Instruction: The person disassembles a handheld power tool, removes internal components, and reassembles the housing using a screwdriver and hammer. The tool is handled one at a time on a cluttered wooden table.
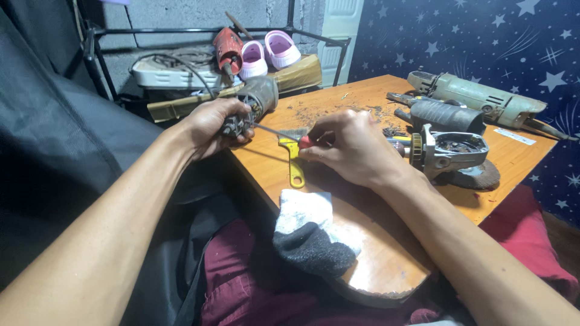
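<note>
Head view: looking down over both forearms to a wooden table [362,253] set against a star-patterned blue wall [483,36].
Motor part: a grimy grey motor part [257,99] is held off the table's near-left corner, in the air, its open end turned toward the tool so the inside can be reached.
Left hand: the left hand [211,124] wraps the part's lower end, fingers curled tight round it; the grip steadies it against the push of the tool.
Screwdriver: a thin-shafted screwdriver [275,131] with a red handle runs from the right hand into the part; its tip is hidden among the windings.
Right hand: the right hand [350,148] pinches the red handle between thumb and fingertips, the other fingers folded, heel low over the table, apparently for fine control.
Brush: a yellow-handled brush [295,157] lies on the table just under the screwdriver, within reach.
Debris: dark crumbs [320,111] are scattered on the wood behind the hands.
Cloth: a white and grey cloth [308,232] is draped over the table's near edge, by the lap.
Grinder: an opened angle grinder [450,151], its disc down, sits just right of the right hand; its cavity faces up.
Other tools: a second grinder [483,96] lies well back by the wall.
Rack: pink shoes [269,51] and a red drill [228,48] rest on a rack beyond the table.
</note>
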